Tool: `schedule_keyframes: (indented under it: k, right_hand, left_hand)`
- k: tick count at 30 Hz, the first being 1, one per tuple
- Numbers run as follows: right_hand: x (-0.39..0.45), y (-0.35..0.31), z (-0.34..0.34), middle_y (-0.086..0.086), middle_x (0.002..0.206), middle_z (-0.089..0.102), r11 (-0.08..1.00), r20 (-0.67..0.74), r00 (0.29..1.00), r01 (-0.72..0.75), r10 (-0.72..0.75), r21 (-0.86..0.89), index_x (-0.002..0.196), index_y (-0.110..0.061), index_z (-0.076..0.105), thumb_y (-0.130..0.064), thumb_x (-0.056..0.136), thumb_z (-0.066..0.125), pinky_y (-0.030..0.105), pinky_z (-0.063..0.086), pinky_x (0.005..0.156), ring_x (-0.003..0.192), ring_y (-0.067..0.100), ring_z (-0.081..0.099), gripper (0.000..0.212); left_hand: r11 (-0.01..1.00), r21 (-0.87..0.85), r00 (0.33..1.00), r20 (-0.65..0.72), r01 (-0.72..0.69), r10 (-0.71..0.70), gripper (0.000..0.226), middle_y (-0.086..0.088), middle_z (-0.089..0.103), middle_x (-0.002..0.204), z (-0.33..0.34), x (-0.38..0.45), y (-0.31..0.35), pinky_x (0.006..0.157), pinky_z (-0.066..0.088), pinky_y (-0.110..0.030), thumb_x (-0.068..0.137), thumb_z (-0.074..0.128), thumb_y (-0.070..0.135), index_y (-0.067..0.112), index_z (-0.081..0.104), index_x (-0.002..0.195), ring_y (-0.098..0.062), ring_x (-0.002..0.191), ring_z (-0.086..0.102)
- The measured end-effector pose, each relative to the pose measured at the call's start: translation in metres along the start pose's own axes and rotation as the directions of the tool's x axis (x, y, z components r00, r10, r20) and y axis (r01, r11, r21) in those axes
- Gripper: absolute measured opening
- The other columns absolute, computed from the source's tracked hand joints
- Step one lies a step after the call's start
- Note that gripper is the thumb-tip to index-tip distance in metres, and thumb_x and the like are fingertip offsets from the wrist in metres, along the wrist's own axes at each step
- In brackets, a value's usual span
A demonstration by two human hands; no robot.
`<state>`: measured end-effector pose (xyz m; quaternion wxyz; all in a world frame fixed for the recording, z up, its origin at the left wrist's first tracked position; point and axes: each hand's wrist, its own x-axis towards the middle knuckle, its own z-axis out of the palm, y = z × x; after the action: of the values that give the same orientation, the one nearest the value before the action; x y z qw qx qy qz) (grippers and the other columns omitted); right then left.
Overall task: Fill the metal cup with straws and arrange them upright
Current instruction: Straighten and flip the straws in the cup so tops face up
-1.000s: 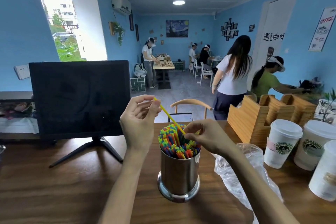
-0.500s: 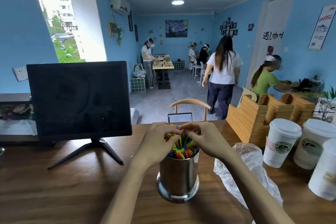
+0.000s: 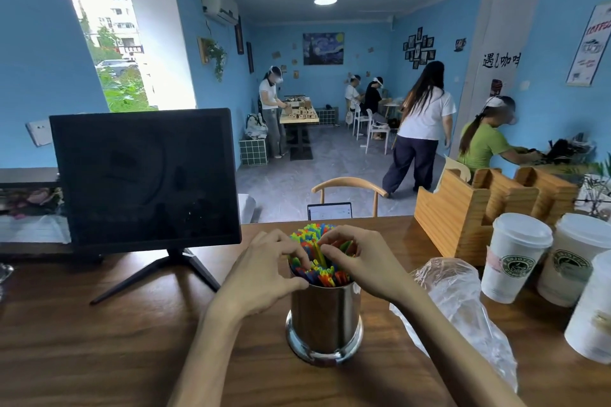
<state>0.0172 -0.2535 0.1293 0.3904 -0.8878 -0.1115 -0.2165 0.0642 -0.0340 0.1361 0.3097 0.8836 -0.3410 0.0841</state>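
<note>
— Blue café room behind, wooden table [image 3: 99, 340] in front. What's biggest on it?

— Dark monitor [image 3: 145, 175] on the left; wooden rack [image 3: 463, 208], lidded paper cups [image 3: 512, 258] and a plastic bag [image 3: 463, 307] on the right.

— And the cup [image 3: 325, 317]?

— Metal, upright at the table's middle, packed with coloured straws [image 3: 327, 274] standing on end, tips up.

— Hands?

— Both over the rim, close together. Left hand [image 3: 264, 274] curls its fingers onto the straw tips, thumb at the rim. Right hand [image 3: 360, 261] pinches a yellow straw [image 3: 319, 253], near upright, leaning slightly left.
</note>
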Motion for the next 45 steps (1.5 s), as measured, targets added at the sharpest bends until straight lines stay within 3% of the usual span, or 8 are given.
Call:
schedule_keyframes:
  k: [5,14,20,23,28,32,35,45]
  right_hand:
    - [-0.003,0.001,0.0,-0.019,0.094,0.072,1.0,0.014,1.0,0.0,0.0,-0.002,0.101,-0.027,0.075,-0.03,0.095,0.069,0.015,0.045,0.079,0.093,-0.001,0.063,0.009]
    - [-0.005,0.001,-0.001,-0.02,0.097,0.071,0.999,0.054,0.998,-0.02,0.021,-0.025,0.102,-0.03,0.075,-0.033,0.096,0.065,0.03,0.052,0.087,0.099,0.0,0.064,0.012]
    - [-0.003,-0.002,-0.002,-0.017,0.097,0.072,1.0,0.055,0.998,-0.03,0.03,-0.002,0.102,-0.029,0.075,-0.034,0.097,0.065,0.031,0.052,0.086,0.097,0.001,0.064,0.013]
    - [-0.003,-0.002,-0.003,-0.017,0.094,0.072,0.999,0.065,0.997,-0.037,0.036,0.013,0.101,-0.028,0.076,-0.033,0.097,0.065,0.032,0.052,0.086,0.096,0.002,0.065,0.012]
    - [-0.003,-0.001,0.0,-0.018,0.096,0.072,1.0,0.09,0.996,-0.027,0.027,0.005,0.102,-0.028,0.075,-0.034,0.098,0.064,0.032,0.053,0.087,0.097,0.002,0.065,0.013]
    - [-0.002,0.0,0.001,-0.018,0.097,0.072,1.0,0.096,0.995,-0.019,0.018,0.006,0.102,-0.03,0.074,-0.035,0.098,0.063,0.031,0.053,0.087,0.099,0.002,0.065,0.013]
    - [-0.003,0.0,0.002,-0.02,0.098,0.071,1.0,0.099,0.995,-0.018,0.017,0.005,0.103,-0.031,0.074,-0.036,0.099,0.063,0.03,0.053,0.087,0.099,0.001,0.065,0.014]
    - [-0.003,0.0,0.004,-0.018,0.097,0.072,1.0,0.091,0.996,-0.019,0.019,0.0,0.102,-0.03,0.075,-0.036,0.098,0.063,0.029,0.052,0.086,0.098,0.001,0.065,0.013]
  left_hand:
    - [1.0,-0.008,0.999,-0.036,0.004,-0.005,0.019,0.024,0.057,0.1,0.0,0.0,0.0,0.092,0.048,-0.036,0.07,0.084,0.047,0.045,0.071,0.084,-0.003,0.106,0.049]
    - [1.0,-0.008,0.998,-0.054,-0.028,0.028,0.013,0.025,0.058,0.101,0.004,-0.001,0.004,0.09,0.05,-0.036,0.074,0.081,0.044,0.041,0.073,0.084,-0.005,0.109,0.051]
    - [0.992,-0.123,0.983,-0.184,-0.015,-0.008,0.014,0.026,0.066,0.091,-0.003,0.004,0.007,0.09,0.049,-0.032,0.075,0.086,0.034,0.041,0.077,0.083,0.0,0.103,0.055]
    - [0.982,-0.187,0.994,-0.102,0.014,-0.034,0.021,0.028,0.069,0.083,-0.011,0.005,0.009,0.087,0.054,-0.032,0.074,0.088,0.027,0.041,0.079,0.088,0.001,0.093,0.063]
    - [0.989,-0.145,1.0,0.017,0.002,0.001,0.028,0.022,0.072,0.081,-0.015,-0.002,0.011,0.086,0.054,-0.032,0.073,0.085,0.031,0.043,0.075,0.097,-0.004,0.089,0.067]
    - [0.994,-0.1,0.999,-0.012,-0.031,0.03,0.025,0.024,0.071,0.08,-0.012,-0.002,0.012,0.084,0.053,-0.031,0.075,0.084,0.028,0.041,0.076,0.095,-0.003,0.088,0.065]
    - [0.998,-0.056,0.998,-0.047,-0.032,0.029,0.018,0.023,0.07,0.079,-0.009,-0.003,0.012,0.078,0.05,-0.021,0.08,0.082,0.029,0.039,0.077,0.093,-0.001,0.088,0.06]
    - [1.0,0.011,0.998,-0.061,-0.002,0.003,0.017,0.025,0.067,0.09,0.0,-0.001,0.006,0.078,0.05,-0.026,0.08,0.082,0.037,0.04,0.079,0.097,-0.002,0.093,0.055]
